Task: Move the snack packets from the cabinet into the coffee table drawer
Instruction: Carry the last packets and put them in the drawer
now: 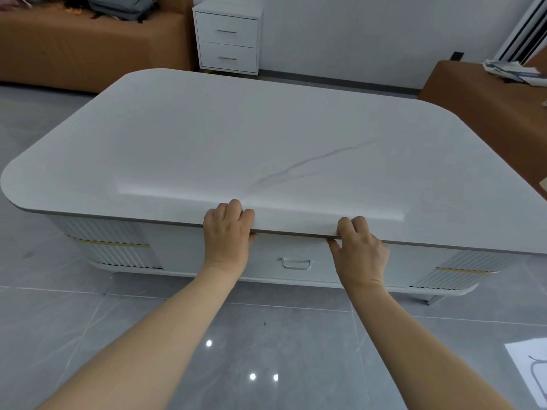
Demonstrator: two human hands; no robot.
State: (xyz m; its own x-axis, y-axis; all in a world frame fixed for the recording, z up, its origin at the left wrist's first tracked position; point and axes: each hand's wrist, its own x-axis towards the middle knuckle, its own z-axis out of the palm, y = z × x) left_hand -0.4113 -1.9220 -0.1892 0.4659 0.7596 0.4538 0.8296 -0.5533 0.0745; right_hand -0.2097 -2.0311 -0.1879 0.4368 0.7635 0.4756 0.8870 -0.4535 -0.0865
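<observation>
1. Snack packets: none in view, neither on the coffee table nor in either hand.
2. Drawer sits shut under the middle of the table top's near edge. Its metal handle is untouched, between the two wrists.
3. Left hand and right hand each grip that near edge, fingers curled over it, thumbs beneath.
4. Likely best next: drop one hand to the handle and pull straight back. The other hand steadies the edge, so the drawer slides without skewing.
5. Cabinet, white, both its drawers shut, stands beyond the far edge by the wall. The packets are presumably inside.
6. Writing: none readable. Papers past the far right corner are too small to read. A floor sheet shows only a drawn line.
</observation>
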